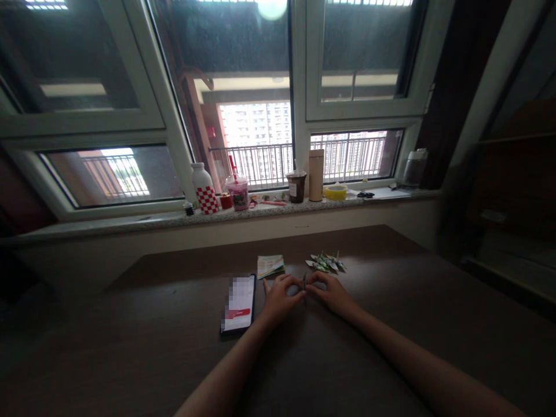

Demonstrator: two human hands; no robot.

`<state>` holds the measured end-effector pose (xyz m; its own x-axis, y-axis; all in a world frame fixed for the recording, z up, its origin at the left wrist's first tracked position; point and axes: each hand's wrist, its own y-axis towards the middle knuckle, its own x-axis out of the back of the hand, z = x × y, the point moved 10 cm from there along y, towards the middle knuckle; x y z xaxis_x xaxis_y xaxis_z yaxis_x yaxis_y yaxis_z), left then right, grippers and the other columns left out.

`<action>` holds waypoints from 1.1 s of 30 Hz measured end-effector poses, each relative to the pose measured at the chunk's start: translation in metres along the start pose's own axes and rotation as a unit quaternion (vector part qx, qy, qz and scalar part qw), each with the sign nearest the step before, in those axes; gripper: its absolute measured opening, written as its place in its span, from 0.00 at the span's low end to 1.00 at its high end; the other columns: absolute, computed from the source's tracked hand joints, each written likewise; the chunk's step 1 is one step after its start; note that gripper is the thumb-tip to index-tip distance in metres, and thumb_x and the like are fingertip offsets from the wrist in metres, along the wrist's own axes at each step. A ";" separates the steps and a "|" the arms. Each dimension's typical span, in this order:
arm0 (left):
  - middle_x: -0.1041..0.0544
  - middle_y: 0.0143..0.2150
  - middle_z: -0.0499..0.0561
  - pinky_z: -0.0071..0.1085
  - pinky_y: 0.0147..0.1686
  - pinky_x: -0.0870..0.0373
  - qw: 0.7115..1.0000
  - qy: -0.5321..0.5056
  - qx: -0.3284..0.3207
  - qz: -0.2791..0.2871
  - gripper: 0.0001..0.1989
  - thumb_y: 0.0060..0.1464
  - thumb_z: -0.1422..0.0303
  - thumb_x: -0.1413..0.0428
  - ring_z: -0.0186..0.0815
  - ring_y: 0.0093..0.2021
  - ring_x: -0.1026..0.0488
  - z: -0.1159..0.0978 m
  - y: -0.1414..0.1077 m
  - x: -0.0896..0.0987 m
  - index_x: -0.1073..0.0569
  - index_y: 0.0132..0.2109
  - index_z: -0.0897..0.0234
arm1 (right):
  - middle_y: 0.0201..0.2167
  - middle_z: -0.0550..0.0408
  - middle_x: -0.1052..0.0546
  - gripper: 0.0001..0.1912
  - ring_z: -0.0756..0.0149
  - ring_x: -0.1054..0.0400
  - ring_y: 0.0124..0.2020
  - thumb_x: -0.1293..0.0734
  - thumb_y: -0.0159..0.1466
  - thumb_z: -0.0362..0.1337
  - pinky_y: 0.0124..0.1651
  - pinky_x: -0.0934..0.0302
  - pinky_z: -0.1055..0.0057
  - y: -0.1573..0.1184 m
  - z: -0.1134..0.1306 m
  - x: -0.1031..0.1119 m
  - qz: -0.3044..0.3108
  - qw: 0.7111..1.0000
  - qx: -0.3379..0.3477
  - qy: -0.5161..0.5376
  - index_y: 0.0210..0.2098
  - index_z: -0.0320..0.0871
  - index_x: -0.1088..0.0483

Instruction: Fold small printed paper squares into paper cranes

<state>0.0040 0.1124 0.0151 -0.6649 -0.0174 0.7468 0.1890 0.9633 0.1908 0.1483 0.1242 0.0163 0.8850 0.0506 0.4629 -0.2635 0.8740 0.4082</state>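
Over the middle of the dark table, my left hand (281, 296) and my right hand (332, 292) face each other, fingertips pinching a small, thin folded piece of paper (304, 282). The piece stands on edge between them and is partly covered by the fingers. Just beyond my right hand lies a small pile of folded paper pieces (326, 262), pale and green with pointed ends. A stack of printed paper sheets (270, 266) rests behind my left hand. To the left of that hand lies a phone (238, 304) with its screen lit.
The brown table (174, 324) reaches toward a window sill (264, 209). On the sill stand a checkered bottle (205, 191), a pink drink cup (237, 193), a dark drink cup (296, 186), a tan flask (316, 175), yellow tape (335, 193) and scissors (365, 195).
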 end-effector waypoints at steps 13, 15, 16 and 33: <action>0.22 0.53 0.52 0.62 0.65 0.76 0.998 -0.055 0.001 0.023 0.18 0.55 0.64 0.45 0.44 0.62 0.34 0.000 0.002 -0.003 0.31 0.53 0.55 | 0.41 0.50 0.21 0.17 0.58 0.28 0.48 0.31 0.58 0.37 0.57 0.40 0.58 -0.001 -0.001 0.007 -0.029 0.999 0.011 0.024 0.47 0.42 0.28; 0.22 0.54 0.53 0.62 0.65 0.78 0.998 -0.059 0.003 0.027 0.20 0.56 0.64 0.45 0.43 0.64 0.36 0.001 0.002 -0.004 0.33 0.56 0.56 | 0.43 0.49 0.21 0.16 0.58 0.29 0.48 0.32 0.58 0.36 0.56 0.39 0.58 -0.001 -0.001 0.008 -0.026 0.999 0.016 0.019 0.46 0.42 0.27; 0.22 0.54 0.54 0.62 0.65 0.79 0.998 -0.058 0.004 0.026 0.21 0.56 0.65 0.46 0.43 0.64 0.36 0.002 0.003 -0.004 0.33 0.57 0.56 | 0.44 0.49 0.22 0.15 0.58 0.29 0.49 0.32 0.58 0.36 0.56 0.39 0.58 -0.001 0.001 0.007 -0.021 0.999 0.024 0.018 0.45 0.43 0.26; 0.28 0.60 0.53 0.61 0.66 0.72 1.000 0.015 0.025 -0.008 0.21 0.53 0.74 0.46 0.43 0.67 0.43 0.006 0.004 0.001 0.27 0.54 0.54 | 0.41 0.52 0.23 0.16 0.59 0.33 0.49 0.34 0.54 0.25 0.57 0.42 0.60 -0.002 -0.004 -0.010 0.045 0.996 0.038 -0.072 0.35 0.48 0.20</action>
<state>0.0000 0.1183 0.0124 -0.6462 -0.0409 0.7621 0.1411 0.9749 0.1720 0.1415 0.1240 0.0072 0.7935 0.0522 0.6064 -0.3722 0.8299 0.4156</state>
